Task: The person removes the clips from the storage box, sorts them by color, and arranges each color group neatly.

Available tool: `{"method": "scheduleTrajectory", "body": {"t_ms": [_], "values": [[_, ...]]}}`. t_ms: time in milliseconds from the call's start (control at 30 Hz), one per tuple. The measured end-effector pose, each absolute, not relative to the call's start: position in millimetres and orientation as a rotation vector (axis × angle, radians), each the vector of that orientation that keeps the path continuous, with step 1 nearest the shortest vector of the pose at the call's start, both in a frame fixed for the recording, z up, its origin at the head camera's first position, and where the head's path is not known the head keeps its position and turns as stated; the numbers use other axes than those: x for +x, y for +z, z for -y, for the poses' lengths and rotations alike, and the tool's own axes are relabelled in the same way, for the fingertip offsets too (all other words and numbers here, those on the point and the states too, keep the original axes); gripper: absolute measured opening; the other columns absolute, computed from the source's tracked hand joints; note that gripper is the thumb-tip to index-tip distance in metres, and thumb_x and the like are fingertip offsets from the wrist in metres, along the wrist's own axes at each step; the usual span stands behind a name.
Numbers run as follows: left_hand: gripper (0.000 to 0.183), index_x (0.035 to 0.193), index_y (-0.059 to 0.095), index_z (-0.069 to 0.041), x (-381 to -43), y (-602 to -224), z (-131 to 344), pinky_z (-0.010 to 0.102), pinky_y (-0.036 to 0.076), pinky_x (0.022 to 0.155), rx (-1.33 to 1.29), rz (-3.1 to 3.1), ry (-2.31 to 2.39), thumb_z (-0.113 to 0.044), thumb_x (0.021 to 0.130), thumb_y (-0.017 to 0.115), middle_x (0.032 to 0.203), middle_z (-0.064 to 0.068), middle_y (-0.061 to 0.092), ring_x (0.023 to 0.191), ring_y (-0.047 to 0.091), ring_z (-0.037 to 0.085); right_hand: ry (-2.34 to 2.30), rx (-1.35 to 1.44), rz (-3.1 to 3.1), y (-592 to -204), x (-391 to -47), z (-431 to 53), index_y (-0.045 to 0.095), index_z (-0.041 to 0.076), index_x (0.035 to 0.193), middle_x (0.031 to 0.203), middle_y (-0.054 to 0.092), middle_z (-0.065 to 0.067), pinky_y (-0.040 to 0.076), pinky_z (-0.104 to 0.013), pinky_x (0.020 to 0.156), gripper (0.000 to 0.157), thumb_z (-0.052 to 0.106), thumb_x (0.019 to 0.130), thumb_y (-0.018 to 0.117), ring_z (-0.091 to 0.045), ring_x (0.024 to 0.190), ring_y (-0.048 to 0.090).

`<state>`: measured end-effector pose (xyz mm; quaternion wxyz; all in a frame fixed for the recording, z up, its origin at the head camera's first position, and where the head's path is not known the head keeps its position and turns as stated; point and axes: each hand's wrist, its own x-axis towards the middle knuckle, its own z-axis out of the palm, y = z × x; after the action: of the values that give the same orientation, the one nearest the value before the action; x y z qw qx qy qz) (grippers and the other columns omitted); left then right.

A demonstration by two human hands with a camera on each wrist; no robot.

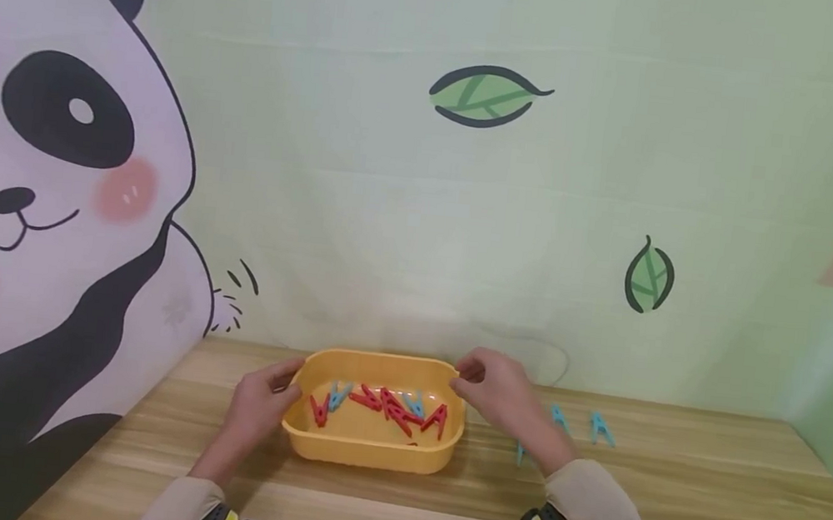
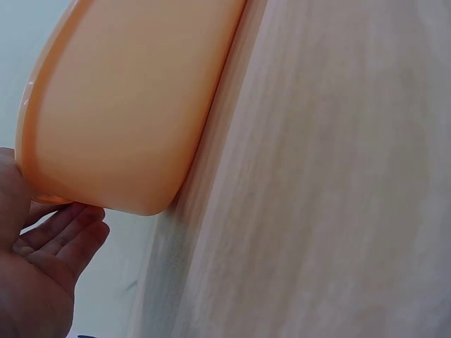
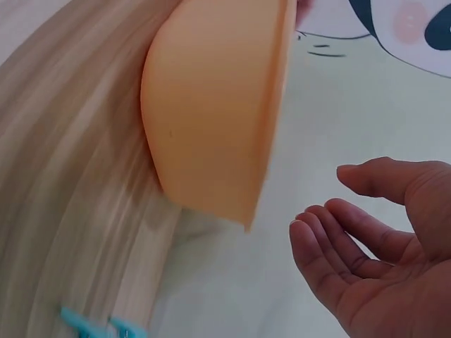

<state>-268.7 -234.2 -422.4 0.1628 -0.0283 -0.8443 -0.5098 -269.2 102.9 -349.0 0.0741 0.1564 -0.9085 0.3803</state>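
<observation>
A yellow plastic basin [image 1: 368, 454] stands on the wooden table, with several red clothespins [image 1: 435, 421] and a few blue clothespins [image 1: 338, 396] lying loose on its floor. My left hand [image 1: 257, 404] grips the basin's left end. In the left wrist view, the thumb of that left hand [image 2: 39, 274] is at the rim and the fingers lie against the outer wall. Close to the basin's right rim is my right hand [image 1: 498, 389], its fingers loosely bent around nothing. The right wrist view shows a gap between this right hand [image 3: 373, 246] and the basin wall [image 3: 211, 105].
To the right, a blue clothespin [image 1: 602, 429] lies on the table [image 1: 703, 489], with another blue clothespin [image 1: 559, 418] behind my right forearm and a third partly hidden by it. A pale green backdrop [image 1: 361, 204] with a panda and leaves rises behind the table.
</observation>
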Motion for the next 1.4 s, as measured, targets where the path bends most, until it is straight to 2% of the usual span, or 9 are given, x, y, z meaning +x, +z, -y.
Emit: {"method": "scheduleTrajectory", "body": {"t_ms": [500, 667, 733, 800, 867, 967, 1200, 1300, 1400], "values": [[0.045, 0.138, 0.061, 0.015, -268.6, -423.3, 235.3, 0.05, 0.056, 0.101, -0.076, 2.4, -1.459, 0.009, 0.094, 0.061, 0.13, 0.033, 0.067, 0.122, 0.066, 0.047, 1.133, 0.592, 2.77, -374.4, -292.9, -54.2, 0.072, -0.005, 0.109, 0.097, 0.072, -0.009, 0.063, -0.039, 0.083, 0.022, 0.008, 0.093, 0.08, -0.024, 0.092, 0.069], [0.044, 0.137, 0.061, 0.015, -268.7, -424.0, 235.1, 0.05, 0.057, 0.1, -0.087, 2.388, -1.46, 0.009, 0.093, 0.062, 0.129, 0.033, 0.067, 0.121, 0.066, 0.047, 1.11, 0.536, 2.808, -384.2, -300.9, -43.0, 0.072, -0.006, 0.108, 0.097, 0.071, -0.011, 0.063, -0.039, 0.081, 0.024, 0.008, 0.091, 0.083, -0.024, 0.087, 0.065], [0.044, 0.137, 0.061, 0.015, -268.8, -424.0, 234.8, 0.05, 0.057, 0.1, -0.092, 2.388, -1.454, 0.009, 0.093, 0.062, 0.129, 0.033, 0.067, 0.121, 0.067, 0.048, 1.085, 0.517, 2.818, -385.4, -302.3, -39.5, 0.072, -0.006, 0.105, 0.093, 0.069, -0.01, 0.062, -0.036, 0.077, 0.023, 0.008, 0.09, 0.083, -0.022, 0.081, 0.062], [0.044, 0.137, 0.061, 0.015, -269.2, -424.3, 234.9, 0.05, 0.057, 0.1, -0.093, 2.391, -1.447, 0.008, 0.094, 0.062, 0.13, 0.033, 0.067, 0.121, 0.066, 0.048, 1.047, 0.512, 2.822, -386.0, -303.2, -36.4, 0.07, -0.003, 0.09, 0.078, 0.061, -0.004, 0.055, -0.028, 0.063, 0.016, 0.007, 0.089, 0.082, -0.018, 0.069, 0.055], [0.043, 0.137, 0.061, 0.015, -269.1, -424.0, 234.8, 0.051, 0.057, 0.1, -0.098, 2.39, -1.443, 0.008, 0.094, 0.062, 0.13, 0.033, 0.067, 0.121, 0.066, 0.048, 0.985, 0.522, 2.821, -386.7, -303.9, -33.2, 0.059, 0.003, 0.071, 0.064, 0.046, 0.002, 0.039, -0.022, 0.05, 0.028, 0.007, 0.087, 0.082, -0.013, 0.058, 0.042], [0.043, 0.137, 0.062, 0.015, -268.7, -424.4, 235.0, 0.05, 0.058, 0.099, -0.097, 2.385, -1.444, 0.009, 0.094, 0.063, 0.13, 0.033, 0.067, 0.121, 0.067, 0.048, 0.93, 0.498, 2.849, -389.8, -305.9, -28.2, 0.044, 0.01, 0.061, 0.057, 0.028, 0.004, 0.02, -0.023, 0.048, 0.045, 0.007, 0.086, 0.081, -0.012, 0.053, 0.029], [0.045, 0.139, 0.061, 0.013, -271.4, -425.7, 235.3, 0.049, 0.056, 0.1, -0.077, 2.393, -1.461, 0.008, 0.094, 0.063, 0.132, 0.031, 0.067, 0.123, 0.066, 0.046, 0.842, 0.413, 2.911, -394.1, -311.2, -22.5, 0.04, 0.011, 0.06, 0.056, 0.029, 0.003, 0.02, -0.023, 0.047, 0.049, 0.008, 0.089, 0.079, -0.013, 0.051, 0.031], [0.045, 0.139, 0.061, 0.013, -272.5, -425.8, 235.8, 0.049, 0.056, 0.101, -0.078, 2.391, -1.467, 0.008, 0.095, 0.063, 0.132, 0.031, 0.067, 0.123, 0.066, 0.046, 0.816, 0.399, 2.922, -395.4, -313.6, -20.9, 0.052, 0.007, 0.066, 0.06, 0.039, 0.001, 0.027, -0.022, 0.047, 0.038, 0.009, 0.089, 0.082, -0.013, 0.052, 0.039], [0.045, 0.138, 0.061, 0.014, -272.6, -426.3, 236.5, 0.05, 0.056, 0.101, -0.083, 2.384, -1.47, 0.009, 0.094, 0.063, 0.131, 0.031, 0.067, 0.122, 0.066, 0.046, 0.805, 0.387, 2.939, -397.1, -315.4, -19.5, 0.065, 0.002, 0.079, 0.068, 0.052, -0.004, 0.035, -0.022, 0.051, 0.022, 0.01, 0.088, 0.084, -0.015, 0.057, 0.049]]}}
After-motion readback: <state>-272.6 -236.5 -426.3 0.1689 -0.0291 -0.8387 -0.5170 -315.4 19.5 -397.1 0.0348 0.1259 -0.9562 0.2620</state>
